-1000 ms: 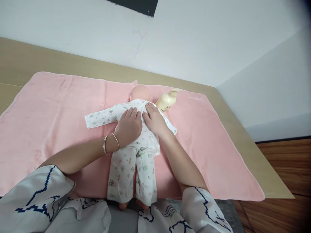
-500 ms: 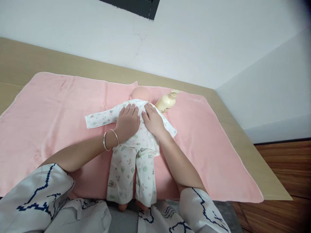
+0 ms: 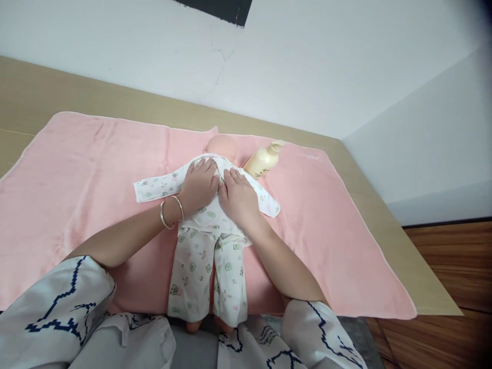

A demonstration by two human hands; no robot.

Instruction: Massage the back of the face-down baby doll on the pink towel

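Doll (image 3: 207, 256) in white printed pyjamas, face down on pink towel (image 3: 88, 169) on desk (image 3: 378, 215), feet nearest. Left hand (image 3: 198, 185) and right hand (image 3: 237, 197) flat on its back, fingers (image 3: 202, 165) open, gripping nothing. Cream pump bottle (image 3: 263, 160) just beside head.

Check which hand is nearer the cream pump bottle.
Right. The right hand lies flat on the doll, on its torso, fingertips close beside the pump bottle. The left hand lies flat on the torso's other side, farther away.
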